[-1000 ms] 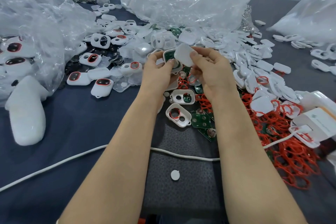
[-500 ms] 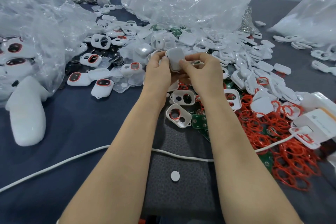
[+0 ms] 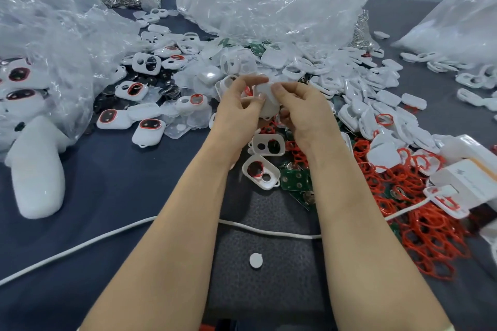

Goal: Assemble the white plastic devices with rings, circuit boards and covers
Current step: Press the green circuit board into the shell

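Both hands meet above the middle of the table around one white plastic device, its plain cover side facing me. My left hand grips its left edge with curled fingers. My right hand pinches its right edge with thumb and fingers. Just below my hands lie two open white shells, the nearer one with a red ring inside. Green circuit boards sit beside them. A tangle of red rings spreads at the right. White covers are heaped behind and to the right.
Finished devices with red-rimmed windows lie at the left by a clear plastic bag. Another large bag sits at the back. A white cable crosses the dark mat, a small white disc below it. A white box stands right.
One second ago my right hand held a cover above the open shell in my left hand. The cover is now on the shell, and both hands have turned the closed device.
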